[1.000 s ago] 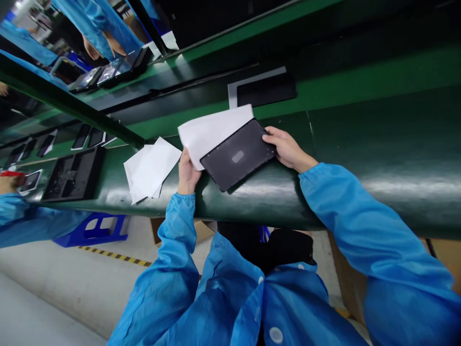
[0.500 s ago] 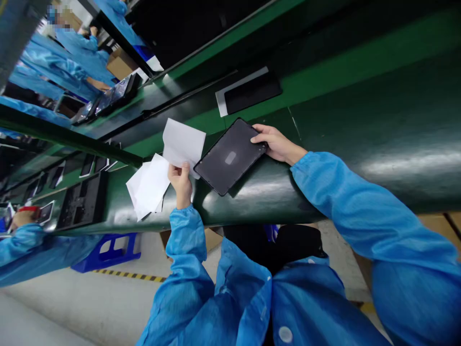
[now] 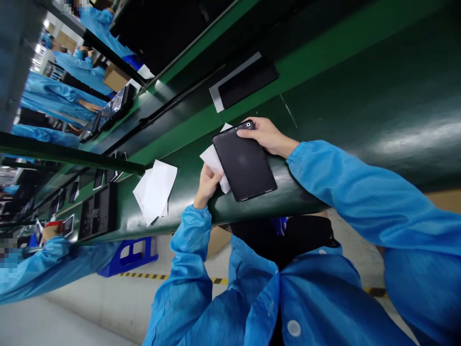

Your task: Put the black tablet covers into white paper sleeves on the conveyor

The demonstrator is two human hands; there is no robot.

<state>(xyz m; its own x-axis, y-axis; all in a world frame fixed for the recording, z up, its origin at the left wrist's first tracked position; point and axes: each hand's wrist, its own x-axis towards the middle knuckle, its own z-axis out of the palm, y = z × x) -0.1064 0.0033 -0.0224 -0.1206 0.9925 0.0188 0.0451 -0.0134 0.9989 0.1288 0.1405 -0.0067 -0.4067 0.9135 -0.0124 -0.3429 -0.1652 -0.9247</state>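
My right hand grips a black tablet case by its upper right corner, thumb on the face toward me, beside a small camera cutout. In my left hand, a white sheet is pinched between thumb and fingers. Part of that sheet is hidden behind the case, and I cannot tell whether the two touch. To the left, a few loose white sheets overlap on the green bench.
Beyond my hands, a dark flat panel lies on a pale sheet. A black tray stands on the bench at left, close to a co-worker's sleeve. A green bar slants over the bench. Below is a blue stool.
My right hand has turned the tablet case over, from its rimmed inside to its outer face. My left hand has carried the white sheet rightward, partly behind the case.
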